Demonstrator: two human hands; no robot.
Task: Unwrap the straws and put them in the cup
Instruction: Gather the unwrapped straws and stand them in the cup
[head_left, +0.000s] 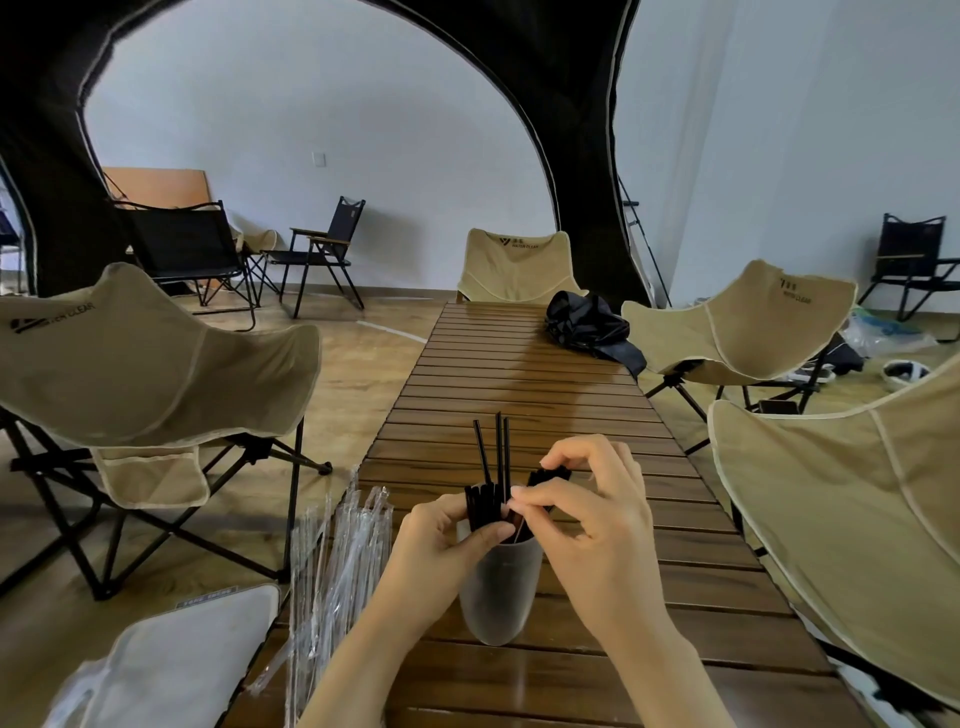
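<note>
Left hand (447, 525) pinching bundle of black straws (485, 506) at cup (498, 587) rim, likely steadying. Right hand (587, 499) gripping more straws above rim, probably feeding in. Cup near tabletop's (519, 374) near-left corner; clear wrappers (337, 551) heaped at left edge.

The single head-worn camera is looking forward and down from the near end of a slatted wooden table (524, 364), facing along its length toward the far end, where a beige folding chair (517, 267) is standing against a white wall. It is sitting close above the near edge, so both forearms are entering from the bottom of the frame, and its wide-angle lens is bending the black tent arch (566, 130) overhead. No second view is sharing this scene.
</note>
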